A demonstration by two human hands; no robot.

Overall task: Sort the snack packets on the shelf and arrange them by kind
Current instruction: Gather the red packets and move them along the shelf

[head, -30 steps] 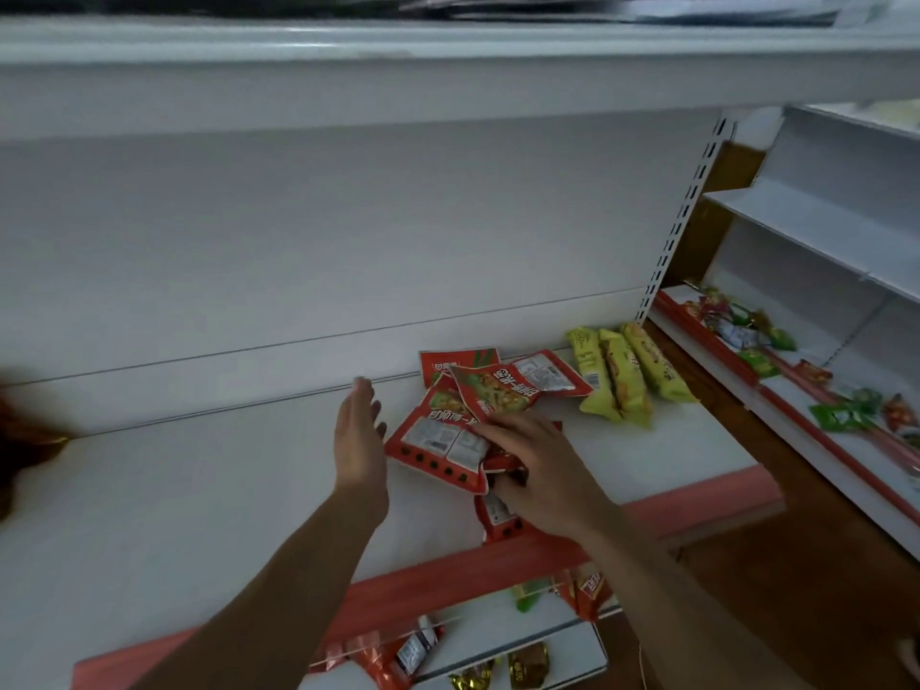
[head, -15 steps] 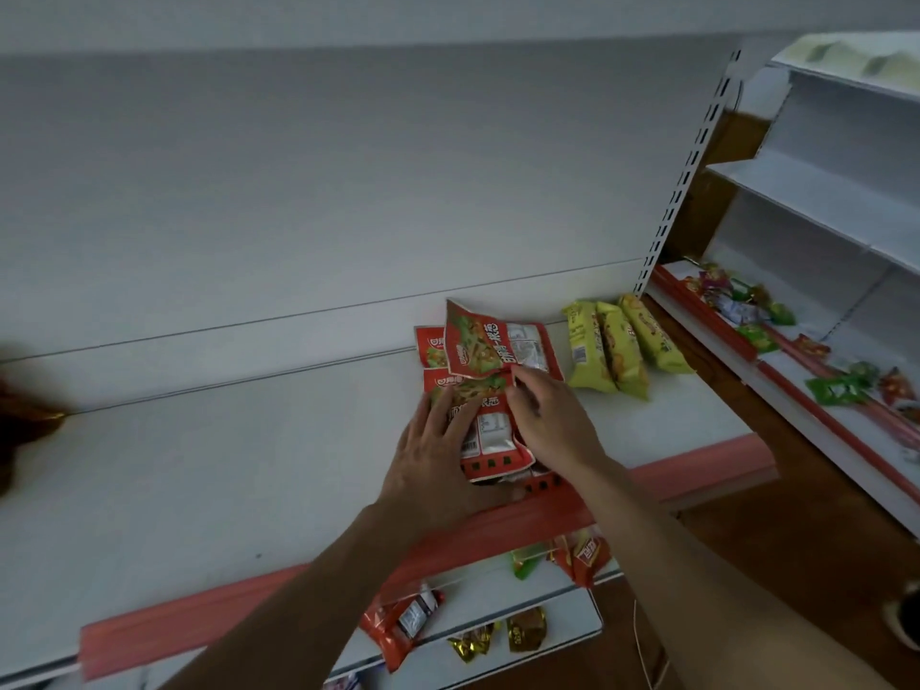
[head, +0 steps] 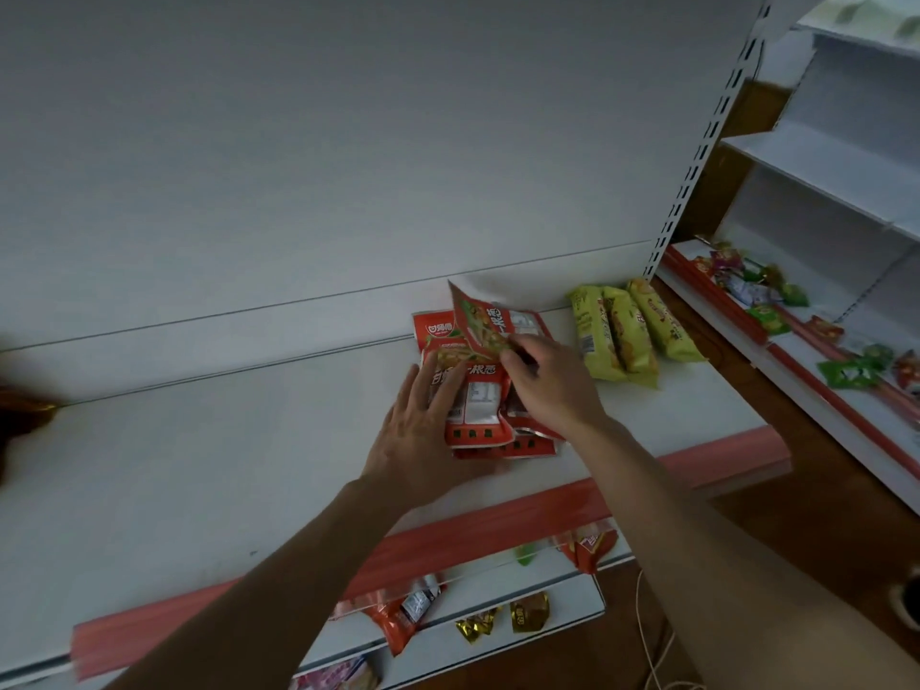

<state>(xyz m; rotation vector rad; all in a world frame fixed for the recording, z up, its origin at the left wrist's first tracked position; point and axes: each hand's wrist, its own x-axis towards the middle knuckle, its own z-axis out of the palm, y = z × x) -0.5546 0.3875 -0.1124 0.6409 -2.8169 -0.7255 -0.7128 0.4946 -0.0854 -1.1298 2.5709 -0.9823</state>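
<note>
A pile of red snack packets (head: 480, 420) lies on the white shelf (head: 199, 480), near its right end. My left hand (head: 420, 430) rests flat against the pile's left side, fingers spread on the top packet. My right hand (head: 552, 378) pinches one red packet (head: 480, 321) by its lower edge and holds it tilted up above the pile. Three yellow-green packets (head: 622, 336) lie side by side to the right of the pile.
A red price strip (head: 448, 540) runs along the shelf's front edge. Below it a lower shelf (head: 572, 597) holds red and gold packets. A second shelf unit (head: 806, 341) at the right carries mixed small packets. A dark brown thing (head: 22, 415) sits at the far left.
My left hand came in from the side and now lies on the pile. My right hand has lifted one red packet up off the pile, and the packets are gathered closer together.
</note>
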